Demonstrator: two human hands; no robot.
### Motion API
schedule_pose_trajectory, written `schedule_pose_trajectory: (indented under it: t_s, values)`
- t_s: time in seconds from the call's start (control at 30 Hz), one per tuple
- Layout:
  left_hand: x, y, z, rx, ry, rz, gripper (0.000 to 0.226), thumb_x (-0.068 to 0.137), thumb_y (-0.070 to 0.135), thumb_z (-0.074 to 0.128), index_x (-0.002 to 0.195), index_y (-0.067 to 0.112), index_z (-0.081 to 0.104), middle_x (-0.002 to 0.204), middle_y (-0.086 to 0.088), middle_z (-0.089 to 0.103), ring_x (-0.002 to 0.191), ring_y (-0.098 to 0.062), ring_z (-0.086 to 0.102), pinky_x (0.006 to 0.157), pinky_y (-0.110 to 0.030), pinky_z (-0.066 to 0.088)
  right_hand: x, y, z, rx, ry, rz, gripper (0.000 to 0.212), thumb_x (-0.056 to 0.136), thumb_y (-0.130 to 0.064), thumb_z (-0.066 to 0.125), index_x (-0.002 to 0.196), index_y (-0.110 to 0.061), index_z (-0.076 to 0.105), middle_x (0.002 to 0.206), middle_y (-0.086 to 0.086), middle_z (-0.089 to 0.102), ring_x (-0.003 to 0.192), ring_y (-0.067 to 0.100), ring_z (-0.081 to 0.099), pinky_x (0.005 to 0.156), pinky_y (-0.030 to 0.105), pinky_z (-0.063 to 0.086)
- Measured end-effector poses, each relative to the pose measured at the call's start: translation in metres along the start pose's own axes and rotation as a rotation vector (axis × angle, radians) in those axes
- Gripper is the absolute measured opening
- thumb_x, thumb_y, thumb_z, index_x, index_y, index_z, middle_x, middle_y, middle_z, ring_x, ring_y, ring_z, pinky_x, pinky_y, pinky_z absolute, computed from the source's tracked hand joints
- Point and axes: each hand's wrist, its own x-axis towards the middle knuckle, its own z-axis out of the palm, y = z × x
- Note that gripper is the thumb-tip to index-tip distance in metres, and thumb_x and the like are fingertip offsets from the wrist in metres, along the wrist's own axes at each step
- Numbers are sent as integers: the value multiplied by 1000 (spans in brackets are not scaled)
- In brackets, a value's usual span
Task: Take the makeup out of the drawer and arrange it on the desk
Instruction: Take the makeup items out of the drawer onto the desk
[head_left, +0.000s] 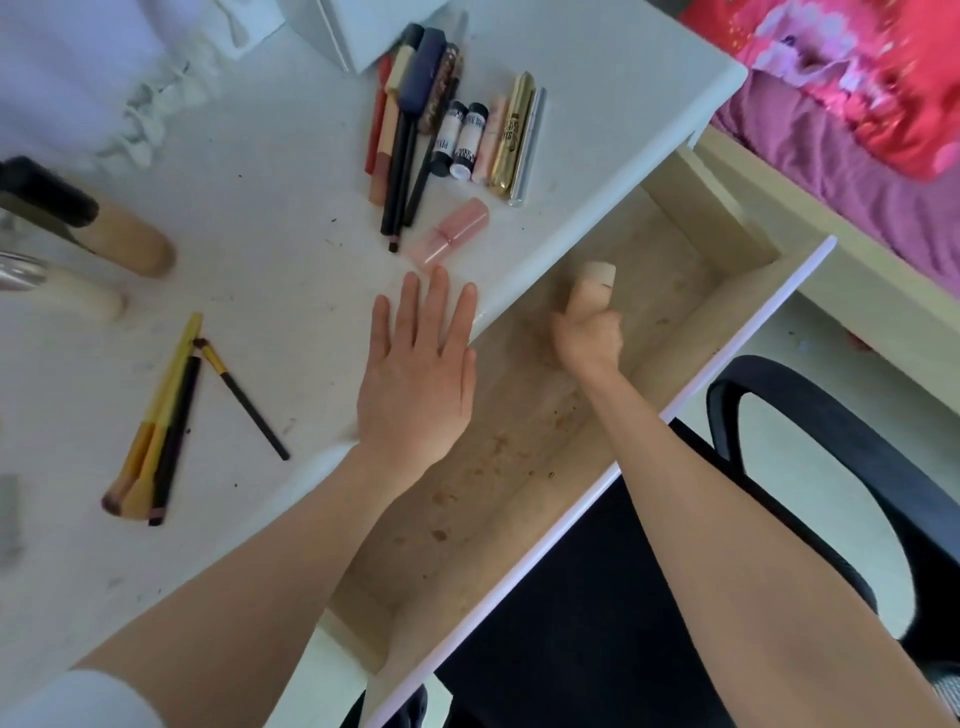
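Observation:
My right hand (589, 338) is inside the open wooden drawer (519, 441) and grips a beige tube (595, 283) whose top sticks up out of my fist. My left hand (421, 364) lies flat with straight fingers on the white desk (260, 234) at its front edge, holding nothing. Just beyond its fingertips lies a pink lipstick tube (452, 231). Farther back, a row of pencils and pens (410, 130) sits beside small tubes and a gold mascara (511, 135). Makeup brushes (161, 431) lie at the left.
Two large brush handles (119, 244) lie at the desk's left edge, with white cloth (150, 114) behind them. A white box (363, 31) stands at the back. A black chair (805, 493) is under the drawer front, and a bed with pink bedding (857, 104) is at right.

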Motion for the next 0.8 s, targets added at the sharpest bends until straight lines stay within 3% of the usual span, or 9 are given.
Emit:
schedule_pose_trajectory:
  t_s: [0.13, 0.23, 0.3, 0.37, 0.43, 0.57, 0.67, 0.8]
  values:
    - [0, -5, -11, -73, -101, 15, 54, 97, 29, 12, 148, 14, 11, 155, -17, 11, 143, -35, 9, 116, -50, 8, -48, -1, -21, 126, 59, -65, 57, 84, -25, 58, 128, 1, 35, 124, 17, 49, 98, 27, 56, 72, 33, 45]
    - [0, -15, -23, -279, -199, 51, 51, 99, 27, 18, 148, 17, 12, 157, -11, 3, 144, -28, -1, 116, -41, -1, -94, -4, -33, 99, 67, -160, 53, 85, -25, 57, 130, -3, 38, 122, 11, 42, 82, 16, 51, 64, 26, 41]
    - [-7, -29, -36, -510, -249, 67, 45, 100, 28, 25, 144, 18, 30, 156, -4, 15, 144, -19, 7, 115, -33, 7, -123, -8, -32, 86, 67, -218, 51, 86, -25, 58, 130, -6, 39, 121, 8, 38, 75, 11, 48, 62, 22, 38]
    - [-24, -50, -51, -647, -242, 44, 38, 100, 29, 32, 134, 22, 47, 149, 2, 34, 139, -12, 24, 110, -31, 24, -152, -14, -25, 75, 56, -278, 51, 86, -25, 58, 130, -8, 39, 119, 5, 37, 74, 10, 48, 61, 20, 38]
    - [-43, -75, -65, -637, -172, 50, 36, 98, 27, 36, 130, 20, 52, 143, 1, 42, 134, -14, 33, 104, -31, 32, -176, -22, -12, 35, 37, -349, 52, 86, -25, 58, 132, -10, 39, 115, 3, 37, 74, 6, 46, 56, 16, 36]
    - [-83, -137, -77, -510, -79, -85, 38, 98, 20, 37, 134, 11, 44, 144, -8, 39, 135, -23, 32, 109, -33, 27, -215, -47, 31, -99, -49, -498, 60, 85, -21, 58, 138, -14, 32, 117, 3, 38, 80, 10, 45, 56, 14, 34]
    - [-111, -182, -68, -331, -188, -221, 44, 98, 22, 30, 140, 8, 30, 148, -13, 28, 136, -31, 25, 109, -40, 25, -232, -66, 63, -229, -99, -605, 68, 85, -19, 59, 144, -12, 25, 123, 7, 40, 95, 15, 42, 74, 23, 38]
    - [-121, -228, -52, -241, -301, -316, 51, 100, 20, 23, 147, 9, 8, 156, -14, 2, 144, -30, -1, 117, -41, 8, -232, -95, 96, -332, -111, -670, 65, 83, -18, 61, 139, -7, 31, 125, 11, 44, 108, 25, 45, 81, 29, 37]
